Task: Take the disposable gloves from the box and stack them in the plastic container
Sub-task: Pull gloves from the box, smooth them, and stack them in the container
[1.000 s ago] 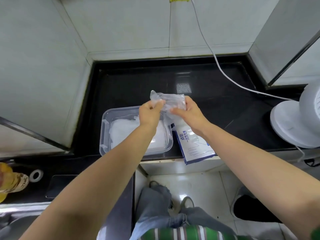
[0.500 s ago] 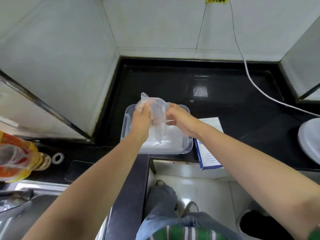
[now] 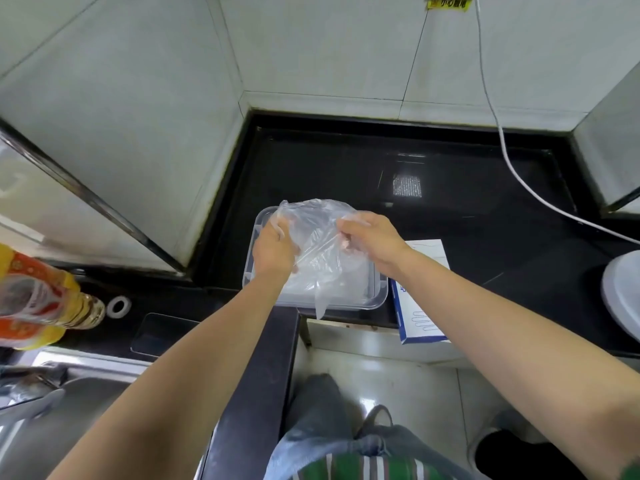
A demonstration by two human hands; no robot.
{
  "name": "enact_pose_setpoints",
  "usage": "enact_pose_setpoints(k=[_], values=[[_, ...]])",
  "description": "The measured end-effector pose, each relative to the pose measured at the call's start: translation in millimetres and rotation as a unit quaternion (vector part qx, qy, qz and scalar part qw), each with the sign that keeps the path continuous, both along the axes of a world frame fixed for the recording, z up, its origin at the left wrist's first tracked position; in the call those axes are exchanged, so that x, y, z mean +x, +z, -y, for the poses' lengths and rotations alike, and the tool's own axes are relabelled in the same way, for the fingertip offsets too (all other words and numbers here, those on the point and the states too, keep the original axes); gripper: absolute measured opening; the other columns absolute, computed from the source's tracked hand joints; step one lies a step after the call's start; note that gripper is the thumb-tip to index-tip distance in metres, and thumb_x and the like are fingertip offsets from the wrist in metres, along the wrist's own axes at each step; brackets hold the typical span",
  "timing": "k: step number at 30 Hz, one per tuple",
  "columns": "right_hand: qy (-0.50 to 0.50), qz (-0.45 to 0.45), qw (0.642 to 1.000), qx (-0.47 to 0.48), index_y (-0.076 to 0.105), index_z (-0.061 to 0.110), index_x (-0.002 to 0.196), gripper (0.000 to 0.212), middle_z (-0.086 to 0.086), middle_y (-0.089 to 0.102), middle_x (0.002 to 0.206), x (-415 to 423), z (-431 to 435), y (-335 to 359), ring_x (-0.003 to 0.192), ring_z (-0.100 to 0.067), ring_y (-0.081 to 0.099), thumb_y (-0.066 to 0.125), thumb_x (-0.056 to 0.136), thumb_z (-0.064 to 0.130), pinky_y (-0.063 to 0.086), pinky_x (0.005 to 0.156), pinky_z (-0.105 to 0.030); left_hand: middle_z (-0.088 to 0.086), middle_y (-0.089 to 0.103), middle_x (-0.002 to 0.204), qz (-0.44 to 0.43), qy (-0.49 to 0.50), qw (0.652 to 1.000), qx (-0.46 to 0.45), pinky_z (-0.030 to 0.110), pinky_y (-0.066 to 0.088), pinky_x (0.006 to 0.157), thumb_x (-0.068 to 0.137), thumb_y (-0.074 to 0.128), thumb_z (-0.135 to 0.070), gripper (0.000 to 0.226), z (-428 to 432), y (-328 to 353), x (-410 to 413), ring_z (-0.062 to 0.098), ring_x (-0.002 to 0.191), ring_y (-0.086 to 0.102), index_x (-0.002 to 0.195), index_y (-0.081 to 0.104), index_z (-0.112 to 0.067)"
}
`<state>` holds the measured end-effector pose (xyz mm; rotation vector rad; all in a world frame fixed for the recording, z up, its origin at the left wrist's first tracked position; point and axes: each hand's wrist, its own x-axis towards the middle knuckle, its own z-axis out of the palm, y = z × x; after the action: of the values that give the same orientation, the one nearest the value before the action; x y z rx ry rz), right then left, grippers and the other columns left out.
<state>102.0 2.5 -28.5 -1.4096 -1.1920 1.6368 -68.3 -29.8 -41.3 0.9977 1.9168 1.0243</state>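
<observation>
Our left hand (image 3: 273,249) and right hand (image 3: 374,242) each pinch an edge of a thin, clear, crinkled plastic glove (image 3: 322,244), fingers curled into the film, holding it spread just above the clear rectangular plastic container (image 3: 379,296) on the glossy black countertop (image 3: 346,168). The white-and-blue cardboard glove box (image 3: 420,317) lies just beside the container's right wall.

cam: 1 view, head-worn, wide-angle | pos: over person's own arms, at black counter (image 3: 329,161) corner | dir: fwd + steeply down | range: close, forearms fill lower frame | ctr: glove (image 3: 322,237) betw. left hand (image 3: 273,249) & right hand (image 3: 375,242) | btm edge: own legs (image 3: 322,427), floor (image 3: 398,375)
</observation>
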Motion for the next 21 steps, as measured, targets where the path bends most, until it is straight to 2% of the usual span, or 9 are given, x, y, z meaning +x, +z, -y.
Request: enact_pose_setpoints(k=[2,5,8,12,14,16,18,19,21], values=[[-0.03,0.018,0.999,0.007,0.065,0.004,0.083,0.013,-0.009,0.06,0.073,-4.6,-2.1,-2.8,0.065,-0.014,0.055,0.065,0.092,0.014,0.051,0.063,-0.025,0.009,0.058,0.079,-0.053,-0.013,0.998,-0.008,0.043,0.053,0.062,0.103,0.039,-0.031,0.023,-1.6,-1.2,0.1,0.025,0.065,0.057,0.097,0.053,-0.014],[0.001,0.01,0.999,-0.048,0.07,0.007,0.102,0.031,-0.012,0.071,0.094,-7.8,-9.7,-4.4,0.081,-0.019,0.068,0.074,0.085,0.033,0.057,0.073,-0.031,0.002,0.053,0.077,-0.199,-0.074,0.975,-0.071,0.019,0.048,0.055,0.103,0.043,-0.021,0.009,-8.0,-5.1,-3.6,0.012,0.06,0.051,0.102,0.05,-0.015],[0.045,0.063,0.991,-0.106,0.071,0.011,0.101,0.027,-0.011,0.073,0.094,-9.6,-12.0,-6.2,0.086,-0.025,0.072,0.079,0.081,0.026,0.06,0.08,-0.038,0.007,0.061,0.092,-0.239,-0.106,0.961,-0.084,0.021,0.052,0.065,0.102,0.047,-0.014,0.014,-11.7,-9.6,-5.9,0.014,0.073,0.06,0.112,0.056,-0.009],[-0.13,0.038,0.991,0.004,0.069,0.013,0.084,0.007,0.0,0.063,0.073,-6.5,-25.5,-0.5,0.064,-0.009,0.055,0.068,0.089,0.008,0.046,0.055,-0.016,0.014,0.067,0.094,-0.182,-0.089,0.978,-0.035,0.041,0.054,0.077,0.103,0.04,-0.024,0.027,-15.0,-14.5,-11.3,0.029,0.082,0.063,0.113,0.059,-0.007],[-0.18,-0.007,0.984,-0.003,0.066,0.012,0.092,0.002,-0.002,0.063,0.08,1.4,-32.7,3.2,0.065,-0.009,0.055,0.066,0.093,0.014,0.046,0.056,-0.015,0.008,0.062,0.082,-0.208,-0.108,0.971,-0.046,0.03,0.051,0.063,0.103,0.042,-0.022,0.025,-17.4,-15.1,-13.0,0.021,0.07,0.06,0.116,0.058,-0.008],[-0.104,-0.022,0.994,-0.032,0.064,0.012,0.11,0.024,-0.002,0.067,0.098,4.3,-35.1,3.8,0.081,-0.011,0.063,0.07,0.091,0.026,0.052,0.071,-0.02,-0.003,0.049,0.067,-0.23,-0.13,0.962,-0.075,0.021,0.043,0.051,0.101,0.047,-0.012,0.022,-18.4,-14.0,-13.6,0.009,0.054,0.048,0.12,0.056,-0.011],[0.022,0.05,0.997,-0.056,0.063,0.015,0.118,0.039,0.0,0.068,0.106,0.0,-33.7,-0.8,0.092,-0.012,0.066,0.078,0.084,0.027,0.054,0.084,-0.028,-0.006,0.044,0.062,-0.235,-0.15,0.956,-0.088,0.031,0.052,0.07,0.1,0.046,-0.006,0.03,-19.4,-13.4,-9.8,0.007,0.052,0.043,0.128,0.053,-0.015],[0.066,0.101,0.991,-0.052,0.066,0.014,0.112,0.035,-0.001,0.067,0.099,-4.1,-31.7,-3.4,0.087,-0.013,0.065,0.08,0.081,0.021,0.056,0.083,-0.031,-0.005,0.045,0.063,-0.246,-0.157,0.952,-0.092,0.035,0.051,0.084,0.1,0.045,-0.007,0.031,-19.0,-13.5,-7.9,0.007,0.053,0.043,0.129,0.052,-0.014],[0.064,0.152,0.985,-0.041,0.068,0.013,0.093,0.018,-0.004,0.063,0.081,-10.8,-29.6,-8.0,0.068,-0.013,0.058,0.079,0.079,0.01,0.055,0.064,-0.026,0.002,0.058,0.075,-0.241,-0.152,0.955,-0.085,0.034,0.052,0.083,0.101,0.045,-0.01,0.025,-19.2,-16.8,-8.6,0.012,0.064,0.055,0.125,0.053,-0.009]])
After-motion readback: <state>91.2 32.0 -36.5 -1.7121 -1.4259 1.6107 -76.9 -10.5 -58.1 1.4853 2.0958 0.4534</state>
